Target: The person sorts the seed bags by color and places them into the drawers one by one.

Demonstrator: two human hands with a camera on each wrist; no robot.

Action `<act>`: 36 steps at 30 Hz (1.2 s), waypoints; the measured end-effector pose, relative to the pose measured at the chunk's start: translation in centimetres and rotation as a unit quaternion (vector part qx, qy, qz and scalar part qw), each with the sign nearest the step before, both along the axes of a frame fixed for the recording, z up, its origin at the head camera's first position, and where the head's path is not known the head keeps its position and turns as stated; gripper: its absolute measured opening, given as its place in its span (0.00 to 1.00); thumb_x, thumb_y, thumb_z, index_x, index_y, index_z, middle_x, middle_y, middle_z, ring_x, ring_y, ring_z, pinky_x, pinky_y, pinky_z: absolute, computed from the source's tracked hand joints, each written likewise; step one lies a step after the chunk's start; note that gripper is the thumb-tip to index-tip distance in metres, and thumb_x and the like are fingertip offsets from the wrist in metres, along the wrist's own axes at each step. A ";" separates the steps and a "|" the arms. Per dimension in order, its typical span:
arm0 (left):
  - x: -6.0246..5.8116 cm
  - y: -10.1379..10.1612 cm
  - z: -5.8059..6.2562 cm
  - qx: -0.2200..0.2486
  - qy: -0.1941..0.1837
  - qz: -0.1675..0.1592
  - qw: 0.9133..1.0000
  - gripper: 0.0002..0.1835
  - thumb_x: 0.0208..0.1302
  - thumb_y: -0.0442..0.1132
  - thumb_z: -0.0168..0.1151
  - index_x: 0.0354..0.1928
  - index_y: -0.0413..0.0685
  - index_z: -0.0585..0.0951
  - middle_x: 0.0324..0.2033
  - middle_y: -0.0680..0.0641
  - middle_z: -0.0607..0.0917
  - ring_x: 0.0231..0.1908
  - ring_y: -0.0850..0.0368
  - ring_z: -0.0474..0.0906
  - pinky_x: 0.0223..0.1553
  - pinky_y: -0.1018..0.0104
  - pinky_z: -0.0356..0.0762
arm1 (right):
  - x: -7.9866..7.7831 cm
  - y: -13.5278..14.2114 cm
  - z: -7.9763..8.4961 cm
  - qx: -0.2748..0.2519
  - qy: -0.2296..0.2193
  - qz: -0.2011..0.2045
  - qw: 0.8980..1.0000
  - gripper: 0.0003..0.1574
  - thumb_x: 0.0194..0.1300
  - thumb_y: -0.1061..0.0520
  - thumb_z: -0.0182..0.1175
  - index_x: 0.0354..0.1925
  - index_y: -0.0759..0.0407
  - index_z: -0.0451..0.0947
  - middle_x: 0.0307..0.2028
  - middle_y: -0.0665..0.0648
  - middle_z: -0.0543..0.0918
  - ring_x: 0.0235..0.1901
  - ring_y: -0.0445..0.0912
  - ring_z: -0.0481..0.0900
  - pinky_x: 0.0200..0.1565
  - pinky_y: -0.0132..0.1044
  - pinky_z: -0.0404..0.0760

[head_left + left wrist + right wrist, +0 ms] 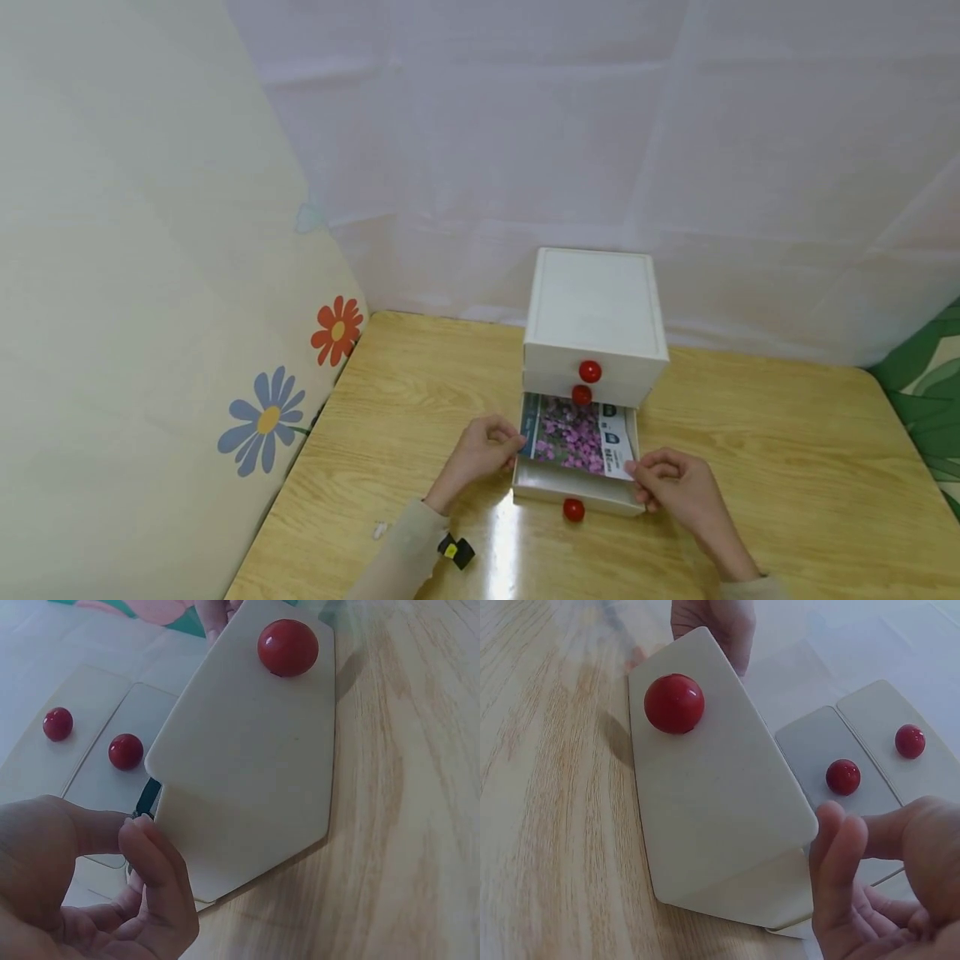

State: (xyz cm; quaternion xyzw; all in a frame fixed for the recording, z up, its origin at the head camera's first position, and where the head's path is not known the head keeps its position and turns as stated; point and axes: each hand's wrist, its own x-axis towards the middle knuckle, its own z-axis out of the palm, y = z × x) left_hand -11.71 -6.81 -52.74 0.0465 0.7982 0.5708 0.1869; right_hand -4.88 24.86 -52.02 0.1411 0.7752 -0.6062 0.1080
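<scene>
In the head view, a printed sheet [572,435] with a photo of pink flowers lies over the pulled-out bottom drawer [576,498] of a small white drawer cabinet [596,300]. My left hand [483,454] pinches the sheet's left edge beside the drawer wall; its dark edge shows at the fingertips in the left wrist view. At the near right corner of the sheet, my right hand [678,487] pinches between thumb and fingers. The right wrist view has these fingertips right at the drawer's top corner, with the sheet hidden there.
Two upper drawers with red knobs [590,372] are closed. Another red knob [573,510] sits on the bottom drawer's front. A black band [456,551] is by the left sleeve, and a small whitish scrap [380,530] lies on the wooden table [420,375]. Cloth hangs behind.
</scene>
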 end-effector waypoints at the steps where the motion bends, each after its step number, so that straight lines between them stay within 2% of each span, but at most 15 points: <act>1: 0.0 0.0 -0.1 -0.002 0.001 -0.001 1.000 0.08 0.72 0.39 0.70 0.41 0.42 0.84 0.30 0.48 0.86 0.26 0.57 0.82 0.28 0.68 0.82 | 0.0 0.0 0.0 -0.001 0.001 0.000 1.000 0.18 0.71 0.56 0.72 0.45 0.71 0.81 0.26 0.58 0.87 0.24 0.45 0.84 0.28 0.37 0.89; 9: 0.3 -0.1 -0.2 -0.004 -0.003 -0.001 1.000 0.08 0.72 0.41 0.70 0.41 0.43 0.84 0.30 0.48 0.85 0.26 0.57 0.80 0.27 0.69 0.80 | 0.4 -0.1 -0.3 0.010 0.011 -0.009 1.000 0.18 0.72 0.54 0.71 0.45 0.70 0.80 0.27 0.58 0.87 0.22 0.45 0.83 0.26 0.38 0.88; 17: 0.0 -0.4 0.3 -0.001 0.007 -0.009 1.000 0.07 0.73 0.40 0.69 0.43 0.43 0.84 0.30 0.47 0.86 0.27 0.56 0.82 0.29 0.67 0.84 | 1.4 -0.7 0.3 0.082 0.076 -0.039 0.993 0.14 0.73 0.57 0.70 0.41 0.70 0.82 0.24 0.56 0.86 0.20 0.46 0.84 0.23 0.35 0.85; 19: -0.2 -0.5 0.5 -0.004 0.014 -0.009 1.000 0.06 0.73 0.39 0.68 0.43 0.43 0.85 0.31 0.47 0.87 0.28 0.56 0.83 0.31 0.66 0.86 | 1.8 -0.8 0.5 0.082 0.083 -0.039 0.992 0.15 0.74 0.57 0.70 0.41 0.70 0.82 0.23 0.57 0.86 0.19 0.47 0.84 0.22 0.35 0.84; 25: -1.1 -0.9 1.7 -0.026 0.040 -0.005 0.999 0.08 0.75 0.41 0.67 0.46 0.45 0.85 0.38 0.47 0.88 0.36 0.55 0.85 0.38 0.61 0.89 | 2.6 -1.0 1.0 0.069 0.071 -0.040 0.994 0.15 0.74 0.55 0.69 0.42 0.69 0.83 0.25 0.56 0.87 0.21 0.46 0.85 0.24 0.36 0.86; 28: -1.7 -1.1 2.4 -0.023 0.049 -0.002 0.999 0.10 0.76 0.44 0.66 0.49 0.45 0.84 0.42 0.47 0.88 0.40 0.54 0.86 0.42 0.58 0.90 | 3.0 -1.3 1.0 0.059 0.062 -0.038 0.996 0.15 0.74 0.56 0.69 0.43 0.69 0.83 0.26 0.57 0.88 0.22 0.46 0.86 0.26 0.38 0.88; 33: -2.4 -1.3 3.5 -0.003 0.079 -0.002 0.997 0.15 0.77 0.44 0.65 0.55 0.41 0.83 0.46 0.43 0.88 0.42 0.51 0.87 0.46 0.52 0.91 | 3.7 -1.9 1.1 0.040 0.039 -0.037 0.998 0.13 0.74 0.57 0.68 0.42 0.69 0.82 0.27 0.59 0.88 0.23 0.47 0.87 0.26 0.39 0.88; 36: -2.9 -1.4 3.9 -0.001 0.106 -0.005 0.994 0.16 0.77 0.44 0.64 0.57 0.39 0.82 0.46 0.43 0.88 0.41 0.52 0.86 0.45 0.52 0.91 | 4.1 -2.4 1.1 0.027 0.023 -0.042 0.998 0.12 0.75 0.58 0.68 0.41 0.69 0.83 0.28 0.60 0.89 0.24 0.48 0.87 0.26 0.39 0.89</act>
